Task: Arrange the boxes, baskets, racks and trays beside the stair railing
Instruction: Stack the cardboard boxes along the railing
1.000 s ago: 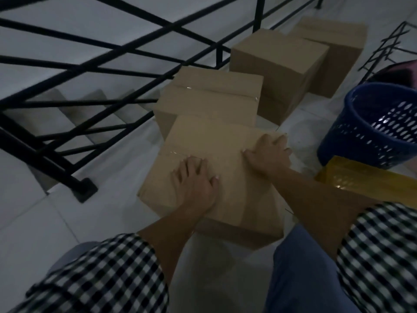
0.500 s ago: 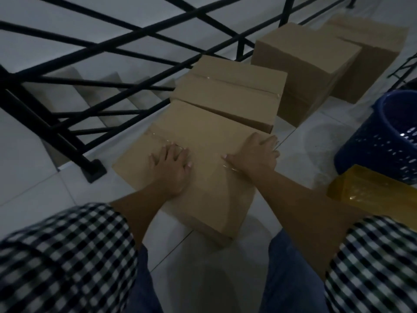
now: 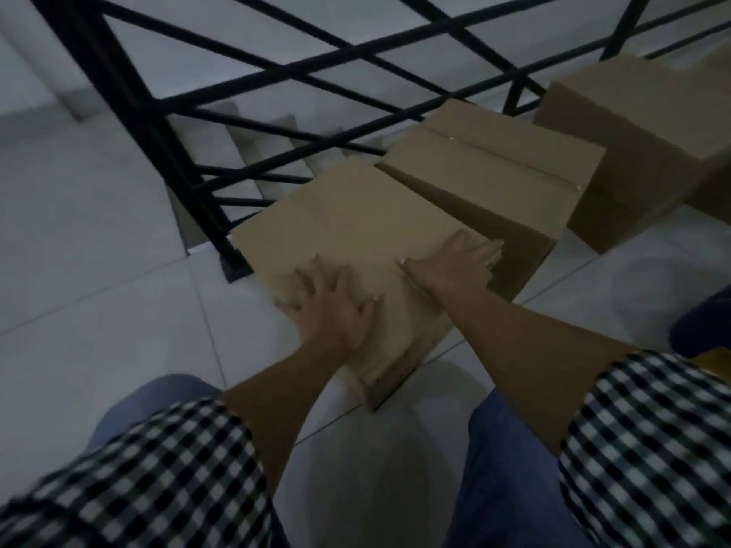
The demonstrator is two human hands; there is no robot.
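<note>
Railing post [image 3: 130, 124] is far left, with its foot [image 3: 233, 267] on the tile. The near box [image 3: 356, 223] is on the floor just beside that foot. Whether its left corner touches the foot or sits just off it, I can't tell. The box is skewed, not square to the rail line.

My left hand [image 3: 336, 310] is flat on the box top near the front-left edge, fingers straight and spread. My right hand [image 3: 455, 267] is flat on the top too, by the right edge, fingers pointing at the next box. The hands are apart, both pressing, neither clamped on anything.

The second box [image 3: 494, 168] is taller with a taped top and sits along the rail. The near box's far edge looks tight against its side wall. The third box [image 3: 648, 124] is further right in the same row. A blue shape [image 3: 704, 322] is cut off at the right edge, probably a basket.

My read is that this step is seating the near box at the end of the row. To do it well:
- Push forward through the heels of my palms, not down. Extra weight only adds drag on the tile and may dent the flaps.
- Lead with the left hand to swing the front end toward the rail until the long side runs parallel.
- Watch the left corner, which could hang up on the post foot.
- Keep my right fingertips off the seam between the boxes, where they could get pinched.
- Stop once the box is flush with the row.
</note>
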